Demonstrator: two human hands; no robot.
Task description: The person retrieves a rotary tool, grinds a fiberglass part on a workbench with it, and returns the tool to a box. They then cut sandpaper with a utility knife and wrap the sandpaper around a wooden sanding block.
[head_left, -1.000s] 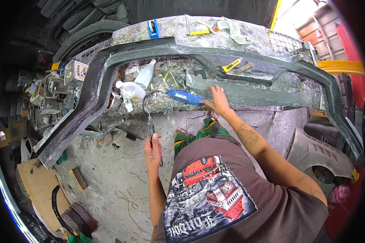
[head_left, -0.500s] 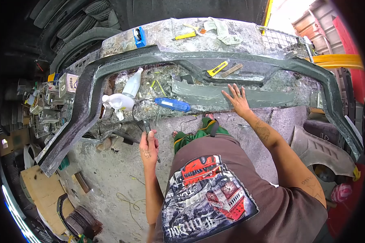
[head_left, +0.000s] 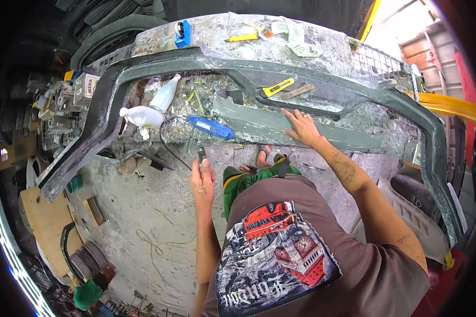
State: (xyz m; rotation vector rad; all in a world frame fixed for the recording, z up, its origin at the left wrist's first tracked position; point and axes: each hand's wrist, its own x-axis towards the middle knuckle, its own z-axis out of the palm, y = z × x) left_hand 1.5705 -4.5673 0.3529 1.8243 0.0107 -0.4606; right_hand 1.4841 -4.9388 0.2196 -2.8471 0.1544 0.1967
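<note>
My left hand (head_left: 203, 177) is raised over the floor in front of the workbench, fingers wrapped round a slim dark handheld tool (head_left: 201, 152) with a grey upper end. A black cable (head_left: 166, 140) curves from the bench edge down to that hand. My right hand (head_left: 303, 128) lies with fingers spread on a long grey panel strip (head_left: 254, 117). Behind the strip, a large dark bumper-like part (head_left: 222, 64) arches across the bench. A blue knife-shaped tool (head_left: 210, 127) rests at the strip's left end.
Two white bottles (head_left: 143, 116) lie at the bench's left. On the bumper-like part are a yellow cutter (head_left: 277, 87) and a flat brown block (head_left: 298, 92). Farther back sit a blue tape dispenser (head_left: 183, 34), another yellow cutter (head_left: 243, 37) and a pale cloth (head_left: 304, 49).
My left hand has moved slightly right, turning the tool so its grey end points up. My right hand has slid a little left and down in view. The whole view has shifted slightly.
</note>
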